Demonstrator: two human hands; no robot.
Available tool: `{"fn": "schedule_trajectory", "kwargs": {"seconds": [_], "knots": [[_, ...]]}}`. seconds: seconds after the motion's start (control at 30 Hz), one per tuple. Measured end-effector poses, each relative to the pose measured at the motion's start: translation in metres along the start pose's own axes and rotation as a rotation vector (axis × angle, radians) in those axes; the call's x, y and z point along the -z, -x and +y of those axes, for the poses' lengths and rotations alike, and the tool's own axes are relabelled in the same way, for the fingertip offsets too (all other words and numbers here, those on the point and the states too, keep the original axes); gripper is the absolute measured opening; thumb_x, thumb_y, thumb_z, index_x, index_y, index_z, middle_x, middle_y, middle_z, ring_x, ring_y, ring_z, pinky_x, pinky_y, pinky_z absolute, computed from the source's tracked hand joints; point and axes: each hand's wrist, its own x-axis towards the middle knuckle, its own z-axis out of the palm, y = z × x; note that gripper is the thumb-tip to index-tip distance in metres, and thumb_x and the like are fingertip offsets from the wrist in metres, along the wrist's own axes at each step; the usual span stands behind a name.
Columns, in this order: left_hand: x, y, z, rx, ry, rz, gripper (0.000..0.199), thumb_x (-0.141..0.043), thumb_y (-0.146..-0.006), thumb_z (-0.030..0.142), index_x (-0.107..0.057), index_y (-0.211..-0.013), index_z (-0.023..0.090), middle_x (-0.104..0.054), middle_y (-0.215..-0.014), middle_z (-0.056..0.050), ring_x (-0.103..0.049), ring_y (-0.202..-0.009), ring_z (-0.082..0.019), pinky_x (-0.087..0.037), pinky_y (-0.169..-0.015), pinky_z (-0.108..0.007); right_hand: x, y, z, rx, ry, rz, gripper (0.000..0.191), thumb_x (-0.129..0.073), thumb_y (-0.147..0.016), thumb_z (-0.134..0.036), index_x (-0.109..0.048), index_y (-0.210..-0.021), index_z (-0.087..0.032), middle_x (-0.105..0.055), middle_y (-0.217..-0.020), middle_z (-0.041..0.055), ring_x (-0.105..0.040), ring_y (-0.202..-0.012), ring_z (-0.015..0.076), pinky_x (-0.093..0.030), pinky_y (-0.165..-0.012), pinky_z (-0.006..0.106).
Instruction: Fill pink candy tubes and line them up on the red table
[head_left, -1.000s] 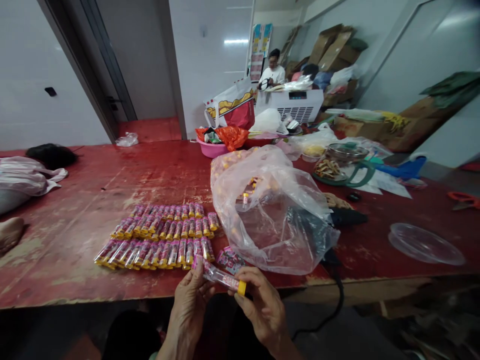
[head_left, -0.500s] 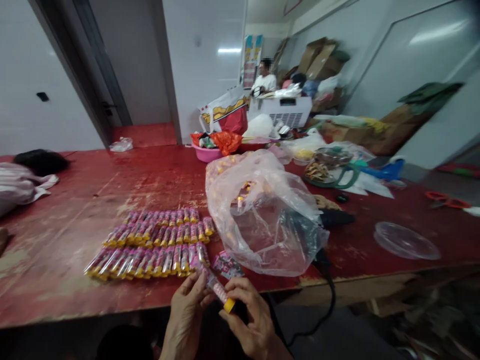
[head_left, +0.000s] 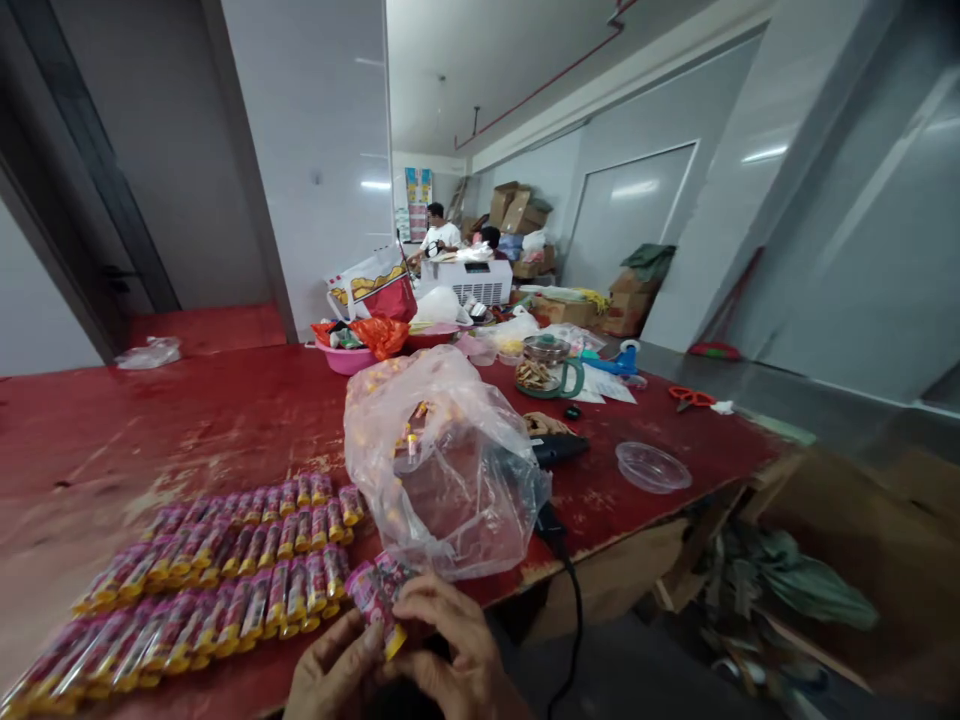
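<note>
Near the table's front edge, my left hand (head_left: 337, 665) and my right hand (head_left: 450, 640) are closed together on a small yellow-capped tube (head_left: 394, 637) with a pink printed wrapper (head_left: 365, 596). Its yellow end points down toward me, and my fingers hide part of it. Just behind lie pink printed wrappers (head_left: 393, 572), close to my right fingertips. To the left, several rows of similar pink tubes with yellow ends (head_left: 225, 610) lie side by side. Beyond my hands a clear plastic bag (head_left: 472, 510) sits with its mouth toward me, more yellow-ended tubes (head_left: 412, 447) inside.
Right of the bag are a black corded tool (head_left: 559, 450), a clear plastic lid (head_left: 652, 468), orange-handled scissors (head_left: 690, 398) and a glass pot (head_left: 546, 370). A pink basin (head_left: 345, 358) stands farther back. The cord (head_left: 576, 640) hangs over the table edge. People (head_left: 442, 235) are in the background.
My view has swung right and up, so the table appears farther left. The tube has turned in my hands, from slanting with its cap to the right to pointing cap-down, its pink wrapper facing me.
</note>
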Motion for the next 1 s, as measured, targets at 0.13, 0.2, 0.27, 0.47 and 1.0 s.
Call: {"fn": "schedule_trajectory", "kwargs": {"seconds": [0.13,0.2,0.27,0.47,1.0], "knots": [[0.0,0.013,0.006,-0.009,-0.094,-0.186,0.026,-0.083,-0.063,0.028,-0.074,-0.084,0.015,-0.069,-0.083,-0.008,-0.062,-0.071,-0.015,-0.053,-0.069,-0.025,0.008,0.004,-0.008,0.163,0.035,-0.009,0.039,-0.05,-0.083,-0.003,-0.057,-0.118,-0.019,-0.059,-0.102,0.007,-0.059,-0.092,0.0126,-0.051,-0.077,0.023],[0.0,0.018,0.005,-0.01,-0.094,-0.241,0.025,-0.08,-0.068,0.028,-0.075,-0.088,0.015,-0.069,-0.083,-0.008,-0.059,-0.067,-0.012,-0.05,-0.068,-0.023,0.007,0.008,-0.01,0.198,0.079,0.016,0.044,-0.05,-0.082,0.002,-0.055,-0.121,-0.017,-0.059,-0.102,0.0081,-0.059,-0.092,0.0125,-0.051,-0.076,0.023],[-0.001,0.02,0.003,-0.016,-0.087,-0.233,0.024,-0.081,-0.067,0.028,-0.076,-0.087,0.016,-0.068,-0.078,-0.008,-0.056,-0.064,-0.011,-0.048,-0.066,-0.022,0.004,0.01,-0.013,0.206,0.102,0.05,0.045,-0.049,-0.081,0.003,-0.056,-0.121,-0.016,-0.059,-0.102,0.0082,-0.06,-0.091,0.0123,-0.051,-0.074,0.023],[-0.008,0.027,0.0,-0.004,-0.047,-0.147,0.026,-0.087,-0.056,0.031,-0.076,-0.074,0.015,-0.067,-0.069,-0.007,-0.057,-0.061,-0.012,-0.049,-0.062,-0.021,0.001,0.01,-0.015,0.243,0.135,0.11,0.041,-0.049,-0.081,0.001,-0.058,-0.117,-0.016,-0.061,-0.098,0.0075,-0.061,-0.085,0.012,-0.052,-0.067,0.022],[0.003,0.016,-0.008,0.021,-0.028,-0.129,0.036,-0.087,-0.054,0.034,-0.076,-0.079,0.01,-0.068,-0.074,-0.011,-0.058,-0.063,-0.014,-0.05,-0.063,-0.024,-0.005,0.024,0.0,0.346,0.503,0.18,0.029,-0.049,-0.085,-0.01,-0.063,-0.11,-0.014,-0.065,-0.099,0.0082,-0.063,-0.092,0.0136,-0.054,-0.078,0.024]]}}
